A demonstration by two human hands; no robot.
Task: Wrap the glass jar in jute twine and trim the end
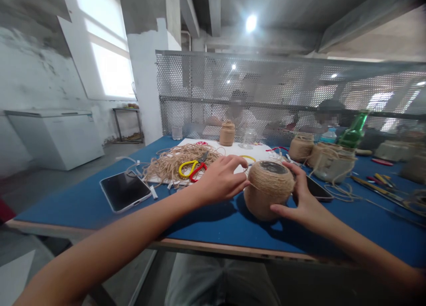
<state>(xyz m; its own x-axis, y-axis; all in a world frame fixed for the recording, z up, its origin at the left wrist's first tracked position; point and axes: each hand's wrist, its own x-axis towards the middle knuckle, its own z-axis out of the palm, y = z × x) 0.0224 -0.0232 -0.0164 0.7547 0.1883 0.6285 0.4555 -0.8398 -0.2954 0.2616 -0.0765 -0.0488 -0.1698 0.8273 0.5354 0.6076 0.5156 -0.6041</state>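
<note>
A jar wrapped in brown jute twine [266, 192] stands slightly tilted near the front of the blue table, its dark round end facing up. My right hand [299, 195] grips it from the right, thumb in front and fingers behind. At the jar's left side, my left hand [224, 177] has its fingers curled and pinched on a thin strand of twine; the fingertips partly hide it. Left of that hand lies a loose heap of twine [176, 161], with yellow-and-red-handled scissors [193, 168] on top.
A phone [124, 190] lies at left; another phone [317, 188] is partly behind my right hand. Wrapped jars [301, 147], a glass jar [334, 166] and a green bottle [354, 130] stand at right. Behind a perforated metal screen [206, 84] sit other people.
</note>
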